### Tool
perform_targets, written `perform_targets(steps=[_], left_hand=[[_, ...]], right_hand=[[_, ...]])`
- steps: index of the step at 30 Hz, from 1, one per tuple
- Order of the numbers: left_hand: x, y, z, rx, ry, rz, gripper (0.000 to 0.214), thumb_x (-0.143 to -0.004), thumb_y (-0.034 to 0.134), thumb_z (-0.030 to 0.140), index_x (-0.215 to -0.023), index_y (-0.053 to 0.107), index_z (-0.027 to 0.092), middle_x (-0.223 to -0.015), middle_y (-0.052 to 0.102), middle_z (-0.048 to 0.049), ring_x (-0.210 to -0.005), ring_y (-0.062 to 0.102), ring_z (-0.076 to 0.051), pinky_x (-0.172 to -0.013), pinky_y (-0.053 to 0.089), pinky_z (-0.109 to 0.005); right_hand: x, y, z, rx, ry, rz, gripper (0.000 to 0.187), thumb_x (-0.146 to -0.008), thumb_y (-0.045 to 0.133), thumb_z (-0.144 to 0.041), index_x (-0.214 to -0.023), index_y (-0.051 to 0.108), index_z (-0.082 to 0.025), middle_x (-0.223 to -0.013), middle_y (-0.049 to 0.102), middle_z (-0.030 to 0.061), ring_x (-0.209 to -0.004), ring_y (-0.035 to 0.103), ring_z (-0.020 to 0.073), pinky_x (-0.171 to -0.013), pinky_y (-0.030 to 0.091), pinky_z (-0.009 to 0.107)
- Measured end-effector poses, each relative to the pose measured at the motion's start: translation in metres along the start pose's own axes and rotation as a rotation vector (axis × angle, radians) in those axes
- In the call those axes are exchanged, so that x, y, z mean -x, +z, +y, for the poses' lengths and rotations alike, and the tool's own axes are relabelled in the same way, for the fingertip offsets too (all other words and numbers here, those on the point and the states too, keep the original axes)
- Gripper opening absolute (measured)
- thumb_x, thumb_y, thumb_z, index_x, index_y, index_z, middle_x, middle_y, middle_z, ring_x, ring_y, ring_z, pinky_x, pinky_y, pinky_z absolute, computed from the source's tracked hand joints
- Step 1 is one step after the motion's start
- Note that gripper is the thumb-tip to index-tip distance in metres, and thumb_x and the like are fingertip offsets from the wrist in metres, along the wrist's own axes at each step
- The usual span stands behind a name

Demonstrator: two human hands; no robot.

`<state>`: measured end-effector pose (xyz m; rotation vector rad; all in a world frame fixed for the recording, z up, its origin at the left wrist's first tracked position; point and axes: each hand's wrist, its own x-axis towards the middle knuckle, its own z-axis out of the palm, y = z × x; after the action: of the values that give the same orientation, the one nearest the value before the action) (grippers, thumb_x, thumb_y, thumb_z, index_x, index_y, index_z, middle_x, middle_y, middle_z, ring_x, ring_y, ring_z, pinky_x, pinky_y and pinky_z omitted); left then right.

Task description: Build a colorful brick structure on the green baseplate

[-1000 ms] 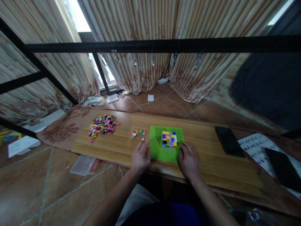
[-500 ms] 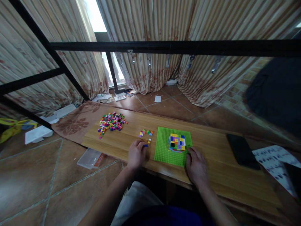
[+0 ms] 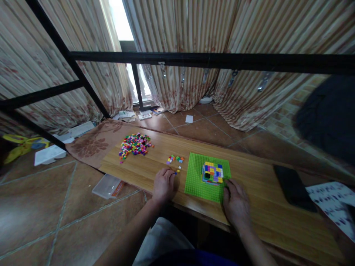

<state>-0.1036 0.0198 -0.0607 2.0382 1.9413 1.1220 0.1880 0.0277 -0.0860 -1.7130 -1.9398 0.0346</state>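
My left hand (image 3: 163, 186) is low over the wooden table, its thumb and forefinger closed on a small blue brick (image 3: 175, 173). A yellow brick (image 3: 178, 170) and a white brick (image 3: 180, 167) lie just beyond those fingertips. To the right is a green studded baseplate (image 3: 194, 177), bearing a block built of many-coloured bricks (image 3: 213, 171) with a dark square gap near its front left. My right hand (image 3: 237, 201) is at the baseplate's right edge, fingers curled together beside the build; whatever they pinch is too small or hidden to name.
A heap of mixed loose bricks (image 3: 135, 144) lies on the table's left part. A few bricks (image 3: 174, 159) form a small group left of the baseplate. A dark flat object (image 3: 294, 188) and a printed sheet (image 3: 331, 203) lie at right. Black metal bars (image 3: 194, 59) cross behind.
The whole view has shifted slightly, so things appear a little further right and lower. My left hand keeps the blue brick, which now shows less between the fingers. My right hand stays by the build.
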Motion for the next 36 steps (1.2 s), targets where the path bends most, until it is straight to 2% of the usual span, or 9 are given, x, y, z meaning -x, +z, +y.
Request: perform_targets(steps=[12,16,20,23,28,32,36], left_hand=[[-0.005,-0.004,0.004,0.079,-0.093,-0.009,0.014,-0.092,0.052,0.024,-0.088,0.065,0.019,-0.095,0.063,-0.0069,-0.090,0.061,-0.019,-0.085,0.052,-0.034],[-0.011,-0.009,-0.002,0.139,-0.128,0.022,0.014,-0.092,0.050,0.020,-0.093,0.064,0.019,-0.099,0.062,-0.0073,-0.093,0.062,-0.017,-0.085,0.051,-0.031],[-0.027,-0.010,-0.013,0.087,-0.241,0.055,0.015,-0.090,0.051,0.019,-0.099,0.064,0.019,-0.101,0.061,-0.0076,-0.089,0.063,-0.017,-0.081,0.052,-0.030],[-0.037,-0.008,-0.015,-0.017,-0.290,0.002,0.018,-0.088,0.056,0.024,-0.104,0.062,0.019,-0.108,0.061,-0.0082,-0.087,0.064,-0.018,-0.078,0.052,-0.030],[-0.047,-0.004,-0.008,-0.181,-0.289,-0.112,0.024,-0.088,0.058,0.032,-0.110,0.062,0.023,-0.114,0.061,-0.0060,-0.096,0.064,-0.020,-0.078,0.049,-0.029],[-0.050,-0.003,-0.006,-0.183,-0.295,-0.131,0.019,-0.091,0.053,0.031,-0.104,0.064,0.024,-0.109,0.063,-0.0048,-0.094,0.064,-0.018,-0.076,0.048,-0.028],[-0.044,-0.004,-0.012,-0.118,-0.243,-0.124,0.018,-0.090,0.052,0.025,-0.103,0.065,0.023,-0.107,0.064,-0.0039,-0.092,0.064,-0.017,-0.077,0.048,-0.027]], right_hand=[[0.000,0.000,0.002,0.011,-0.017,0.007,0.043,-0.094,0.033,-0.036,-0.118,0.060,-0.012,-0.127,0.058,0.0164,-0.115,0.053,0.0285,-0.100,0.044,0.048],[0.001,-0.001,0.001,0.016,-0.018,0.015,0.042,-0.094,0.034,-0.035,-0.117,0.061,-0.013,-0.126,0.059,0.0155,-0.114,0.053,0.0286,-0.099,0.044,0.048],[0.000,-0.002,0.000,0.016,-0.022,0.022,0.043,-0.094,0.033,-0.035,-0.117,0.061,-0.013,-0.125,0.059,0.0155,-0.114,0.053,0.0285,-0.100,0.044,0.047],[0.000,-0.003,0.000,0.021,-0.023,0.020,0.044,-0.094,0.032,-0.036,-0.116,0.061,-0.011,-0.124,0.059,0.0165,-0.114,0.053,0.0288,-0.100,0.044,0.047],[-0.001,-0.003,0.001,0.026,-0.025,0.010,0.045,-0.093,0.032,-0.037,-0.116,0.062,-0.011,-0.125,0.059,0.0170,-0.114,0.053,0.0290,-0.100,0.044,0.048],[0.000,-0.003,0.002,0.021,-0.021,0.009,0.045,-0.094,0.032,-0.037,-0.117,0.061,-0.012,-0.125,0.059,0.0166,-0.114,0.052,0.0284,-0.101,0.043,0.048],[0.001,-0.003,0.001,0.016,-0.015,0.007,0.046,-0.094,0.032,-0.037,-0.118,0.061,-0.011,-0.125,0.059,0.0166,-0.116,0.051,0.0281,-0.102,0.042,0.047]])
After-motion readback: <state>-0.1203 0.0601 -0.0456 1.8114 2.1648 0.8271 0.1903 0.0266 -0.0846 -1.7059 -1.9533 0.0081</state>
